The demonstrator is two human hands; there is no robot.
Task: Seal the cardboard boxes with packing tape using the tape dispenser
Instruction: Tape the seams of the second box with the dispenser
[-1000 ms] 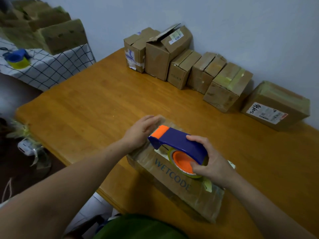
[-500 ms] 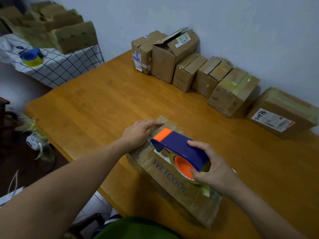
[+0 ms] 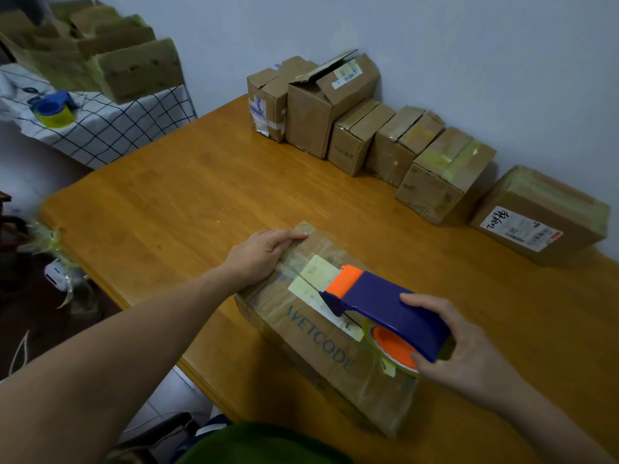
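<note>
Right hand (image 3: 469, 360) wrapped round tape dispenser (image 3: 385, 306), over roll (image 3: 390, 348). Left hand (image 3: 258, 256) flat, fingers (image 3: 288, 237) straight, pressing cardboard box (image 3: 321, 349) lying under both hands. Dispenser likely light, rigid (hold at middle, clear of orange nose (image 3: 345, 281)); box stiff, tape-slick.

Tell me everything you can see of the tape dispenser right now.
The tape dispenser is a dark blue plastic shell with an orange front tip and an orange hub inside a yellowish clear tape roll. It sits tilted over the top of the box marked WETCODE, tip pointing away from the person. Its front lower edge looks to meet the box at a pale label. The right hand grips its rear, fingers over the shell, thumb by the roll.
</note>
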